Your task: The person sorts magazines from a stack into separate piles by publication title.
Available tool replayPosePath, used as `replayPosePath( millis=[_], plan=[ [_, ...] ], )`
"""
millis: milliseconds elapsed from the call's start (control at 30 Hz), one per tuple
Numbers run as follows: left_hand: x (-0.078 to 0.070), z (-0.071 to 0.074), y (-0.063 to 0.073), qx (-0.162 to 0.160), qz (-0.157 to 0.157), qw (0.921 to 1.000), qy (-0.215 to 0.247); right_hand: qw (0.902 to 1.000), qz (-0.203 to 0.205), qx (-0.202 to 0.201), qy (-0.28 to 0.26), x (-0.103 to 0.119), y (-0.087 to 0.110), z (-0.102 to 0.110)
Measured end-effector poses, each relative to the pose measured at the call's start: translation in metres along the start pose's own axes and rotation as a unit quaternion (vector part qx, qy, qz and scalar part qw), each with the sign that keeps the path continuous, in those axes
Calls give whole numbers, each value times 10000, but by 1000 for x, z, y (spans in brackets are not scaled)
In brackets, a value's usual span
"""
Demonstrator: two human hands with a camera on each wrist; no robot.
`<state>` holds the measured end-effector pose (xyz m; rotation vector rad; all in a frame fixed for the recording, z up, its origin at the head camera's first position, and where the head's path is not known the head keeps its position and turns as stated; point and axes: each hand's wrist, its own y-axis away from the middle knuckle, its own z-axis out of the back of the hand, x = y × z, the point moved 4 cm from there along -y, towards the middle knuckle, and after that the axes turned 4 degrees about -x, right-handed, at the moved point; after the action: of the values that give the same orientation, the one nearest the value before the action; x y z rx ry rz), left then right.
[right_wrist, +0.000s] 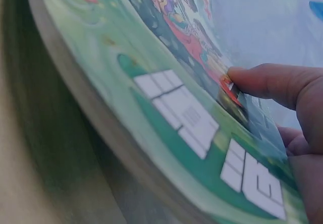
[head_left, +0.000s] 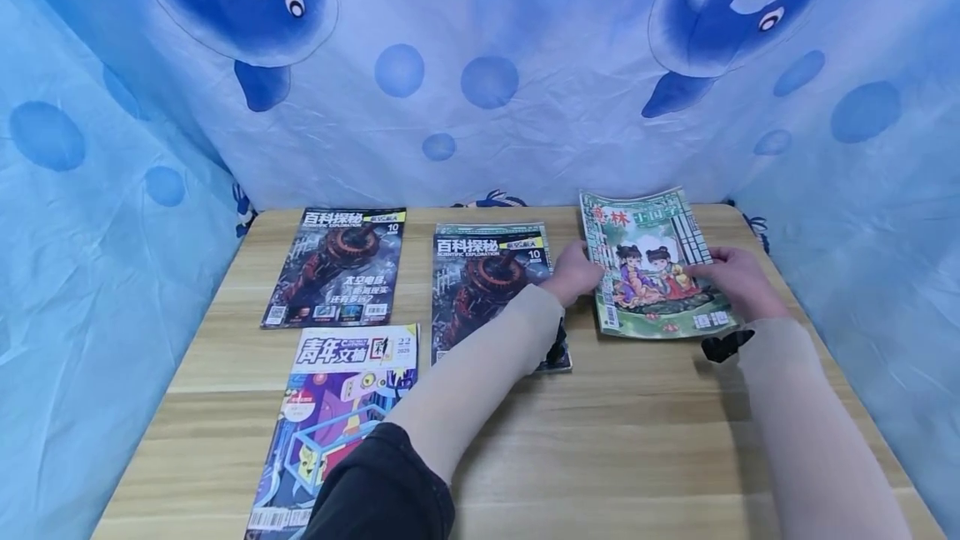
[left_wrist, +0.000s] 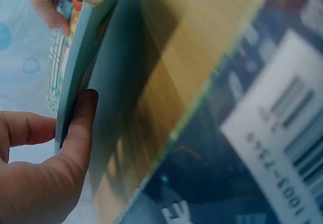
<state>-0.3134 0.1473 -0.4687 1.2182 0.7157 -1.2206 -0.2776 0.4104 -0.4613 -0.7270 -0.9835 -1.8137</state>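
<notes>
Head view shows both hands on a green magazine at the far right of the wooden table, lifted a little off the wood. The left hand pinches the magazine's left long edge, while the right hand takes the opposite long edge, so the magazine lies directly between the two grips with its long axis running away from the person, tipped slightly leftward at the top. Neither hand is nearer; each is already in contact. Left wrist view shows the thumb curled up against the edge of the pages with the other fingers on the far side of it, and a shadowed gap between the cover's underside and the table beneath. Right wrist view shows a finger pressed down on the printed cover; the rest of that hand's fingers run along or under the edge, so it grips by clamping cover and underside, though how far they wrap beneath I cannot tell. Just to the left of the left-hand grip lies a dark science magazine, apparently atop another; well beyond it a second copy, and nearer the person a colourful youth magazine under the left forearm.
</notes>
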Motion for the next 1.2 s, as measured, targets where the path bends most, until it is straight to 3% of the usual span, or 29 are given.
replayPosePath(
  millis=[200, 567, 733, 967, 1200],
  plan=[
    [1, -4, -6, 148, -29, 9997, -214, 9989, 141, -75, 433, 1, -11, 4],
    [-3, -11, -2, 30, -333, 9917, -1245, 9951, -5, -201, 970, -7, -24, 12],
    [0, -14, -13, 56, -294, 9819, -1872, 9926, 114, -198, 1191, -6, -27, 10],
    [-1, -20, -13, 262, -646, 9551, -2881, 9897, 58, -352, 1388, -11, -24, 8],
    [-1, -17, -9, 304, -628, 9567, -2827, 9855, -62, -507, 1618, -11, -22, 8]
  ],
)
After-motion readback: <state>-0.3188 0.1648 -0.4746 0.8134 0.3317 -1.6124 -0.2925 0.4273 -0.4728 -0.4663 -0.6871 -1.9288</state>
